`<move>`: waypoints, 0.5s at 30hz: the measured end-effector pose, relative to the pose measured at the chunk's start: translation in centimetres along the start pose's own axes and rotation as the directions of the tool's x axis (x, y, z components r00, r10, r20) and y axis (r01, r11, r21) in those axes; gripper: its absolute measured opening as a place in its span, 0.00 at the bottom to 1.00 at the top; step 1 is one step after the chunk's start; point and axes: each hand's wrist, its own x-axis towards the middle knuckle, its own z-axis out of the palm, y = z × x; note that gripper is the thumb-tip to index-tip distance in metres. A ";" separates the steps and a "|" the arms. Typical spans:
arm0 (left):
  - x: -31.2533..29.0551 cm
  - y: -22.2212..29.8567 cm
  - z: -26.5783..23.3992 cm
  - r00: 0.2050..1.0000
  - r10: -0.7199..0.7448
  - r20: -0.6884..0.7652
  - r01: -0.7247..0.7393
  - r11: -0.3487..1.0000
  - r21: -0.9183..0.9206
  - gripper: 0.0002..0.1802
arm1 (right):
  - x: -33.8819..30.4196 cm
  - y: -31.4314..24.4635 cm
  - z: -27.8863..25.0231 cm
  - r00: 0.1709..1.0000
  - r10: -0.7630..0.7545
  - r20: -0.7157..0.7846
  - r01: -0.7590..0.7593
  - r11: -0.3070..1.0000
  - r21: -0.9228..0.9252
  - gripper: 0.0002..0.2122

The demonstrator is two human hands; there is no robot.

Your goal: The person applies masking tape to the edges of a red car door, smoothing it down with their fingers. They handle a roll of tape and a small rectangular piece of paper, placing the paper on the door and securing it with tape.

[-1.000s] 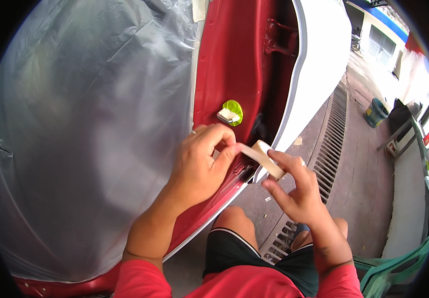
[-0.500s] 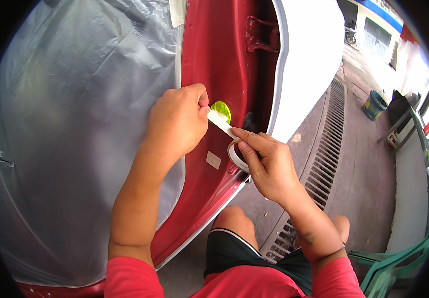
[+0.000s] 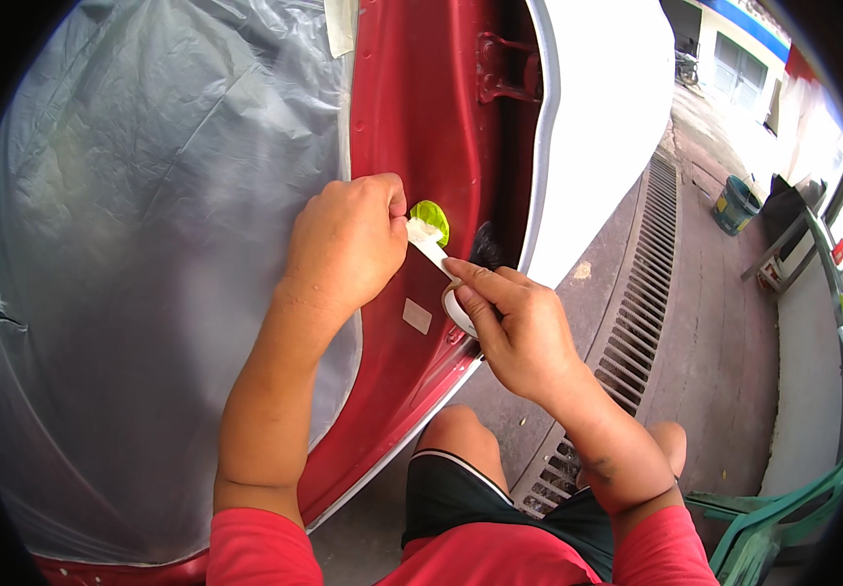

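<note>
In front of me is the red car body frame [image 3: 411, 127]. My left hand [image 3: 343, 244] is closed in a pinch on the free end of a white masking tape strip [image 3: 431, 250], beside a bright yellow-green patch [image 3: 429, 213] on the red metal. Part of that patch is covered by whitish tape. The strip runs down to the tape roll [image 3: 456, 311], which my right hand [image 3: 524, 332] grips between thumb and fingers, its index finger along the strip. My left fingertips are partly hidden behind the hand.
Grey plastic sheeting [image 3: 167, 264] covers the car on the left, edged with tape. A white panel [image 3: 592, 127] stands to the right of the frame. Beyond lie a floor drain grate [image 3: 641, 293], a bucket [image 3: 736, 207] and a green chair [image 3: 773, 523].
My right hand has shifted slightly left with the roll, and the tape strip now slants more steeply. My left hand stays nearly in place, still pinching.
</note>
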 end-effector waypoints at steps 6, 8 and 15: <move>-1.7 1.0 -1.4 1.000 0.003 0.027 -0.004 0.999 0.039 0.11 | 0.0 0.2 0.0 0.999 -0.011 -0.037 0.012 1.000 0.002 0.14; -2.6 0.6 -1.1 0.994 0.105 -0.021 -0.103 0.991 0.080 0.13 | 0.0 0.2 -0.1 0.999 -0.017 -0.038 0.017 1.000 0.001 0.14; -4.8 -0.2 2.6 0.991 0.085 -0.099 -0.077 0.994 0.080 0.19 | -0.3 0.2 0.1 0.998 -0.051 -0.048 0.051 0.999 -0.013 0.15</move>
